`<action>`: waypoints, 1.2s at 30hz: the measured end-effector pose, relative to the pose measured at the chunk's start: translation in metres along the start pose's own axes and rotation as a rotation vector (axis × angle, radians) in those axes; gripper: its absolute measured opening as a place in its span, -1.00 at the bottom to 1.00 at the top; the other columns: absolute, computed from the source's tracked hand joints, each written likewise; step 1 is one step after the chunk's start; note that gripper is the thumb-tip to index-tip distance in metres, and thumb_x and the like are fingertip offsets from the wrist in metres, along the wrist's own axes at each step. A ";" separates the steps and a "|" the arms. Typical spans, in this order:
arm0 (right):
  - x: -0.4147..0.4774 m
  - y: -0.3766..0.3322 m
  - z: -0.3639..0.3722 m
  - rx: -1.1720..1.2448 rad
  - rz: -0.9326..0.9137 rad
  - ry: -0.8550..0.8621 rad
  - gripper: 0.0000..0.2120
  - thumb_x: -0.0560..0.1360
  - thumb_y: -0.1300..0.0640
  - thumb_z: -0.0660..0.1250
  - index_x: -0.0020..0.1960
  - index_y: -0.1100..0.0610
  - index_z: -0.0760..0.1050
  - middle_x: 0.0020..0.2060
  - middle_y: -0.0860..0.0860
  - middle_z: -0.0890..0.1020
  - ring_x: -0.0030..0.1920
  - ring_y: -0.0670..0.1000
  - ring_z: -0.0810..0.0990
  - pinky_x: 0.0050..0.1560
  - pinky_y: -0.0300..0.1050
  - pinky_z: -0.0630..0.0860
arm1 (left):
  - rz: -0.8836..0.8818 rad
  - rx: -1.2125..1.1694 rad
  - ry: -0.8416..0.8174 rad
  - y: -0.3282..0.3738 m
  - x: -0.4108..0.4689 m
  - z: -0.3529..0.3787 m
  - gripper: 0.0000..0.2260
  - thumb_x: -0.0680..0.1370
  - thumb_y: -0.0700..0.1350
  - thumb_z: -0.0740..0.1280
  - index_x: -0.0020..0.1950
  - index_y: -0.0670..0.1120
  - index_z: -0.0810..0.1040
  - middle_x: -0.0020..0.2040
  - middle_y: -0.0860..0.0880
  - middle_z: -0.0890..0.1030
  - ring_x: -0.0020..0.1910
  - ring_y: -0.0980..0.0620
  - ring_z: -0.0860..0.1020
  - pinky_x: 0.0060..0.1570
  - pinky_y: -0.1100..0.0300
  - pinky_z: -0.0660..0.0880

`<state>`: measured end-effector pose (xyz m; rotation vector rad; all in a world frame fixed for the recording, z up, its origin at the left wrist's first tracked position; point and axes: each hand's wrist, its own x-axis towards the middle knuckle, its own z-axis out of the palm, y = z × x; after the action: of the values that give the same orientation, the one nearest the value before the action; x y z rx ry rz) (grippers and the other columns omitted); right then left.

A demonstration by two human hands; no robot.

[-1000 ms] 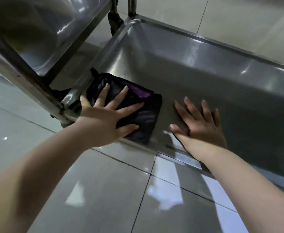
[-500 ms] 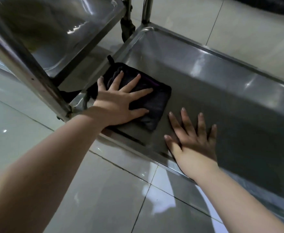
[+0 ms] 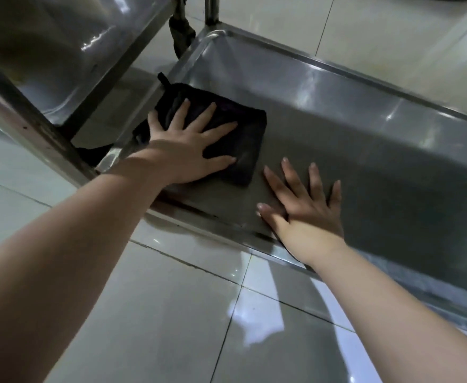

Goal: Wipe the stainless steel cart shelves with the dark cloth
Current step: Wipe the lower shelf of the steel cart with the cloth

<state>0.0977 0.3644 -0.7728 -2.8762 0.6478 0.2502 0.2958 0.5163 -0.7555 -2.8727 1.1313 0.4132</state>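
Left hand presses dark cloth on shelf.

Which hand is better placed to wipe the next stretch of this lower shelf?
Left, probably: the left hand lies flat on the dark cloth, while the right hand rests bare on the shelf beside it.

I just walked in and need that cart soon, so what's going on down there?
A person is wiping the cart's bottom shelf. The left hand presses flat, fingers spread, on the folded dark cloth near the shelf's left end. The right hand rests flat on the bare steel beside the cloth, not touching it.
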 end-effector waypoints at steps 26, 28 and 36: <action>-0.035 0.089 -0.008 -0.031 0.297 -0.027 -0.39 0.54 -0.38 -0.10 0.52 -0.37 -0.23 0.58 -0.14 -0.25 0.57 0.13 -0.31 0.50 0.24 -0.31 | -0.078 -0.042 -0.007 0.074 0.090 -0.016 -0.39 0.51 0.49 -0.10 0.52 0.41 -0.19 0.61 0.12 -0.24 0.56 -0.24 -0.27 0.34 -0.54 -0.19; -0.035 0.091 -0.009 -0.040 0.296 -0.027 -0.39 0.54 -0.38 -0.10 0.52 -0.36 -0.25 0.58 -0.13 -0.25 0.57 0.13 -0.30 0.50 0.23 -0.31 | -0.074 -0.042 -0.021 0.088 0.092 -0.018 -0.38 0.50 0.49 -0.10 0.52 0.41 -0.20 0.61 0.09 -0.27 0.55 -0.28 -0.28 0.32 -0.56 -0.19; -0.038 0.086 -0.006 -0.067 0.312 -0.030 -0.38 0.56 -0.37 -0.11 0.55 -0.31 -0.24 0.59 -0.07 -0.26 0.57 0.17 -0.30 0.50 0.24 -0.29 | 0.100 0.026 -0.020 0.150 0.045 0.001 -0.42 0.51 0.48 -0.12 0.49 0.45 -0.23 0.59 0.09 -0.31 0.53 -0.32 -0.32 0.26 -0.59 -0.24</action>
<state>0.0275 0.3019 -0.7710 -2.8162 1.1021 0.3637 0.2260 0.3755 -0.7575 -2.7918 1.2716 0.4272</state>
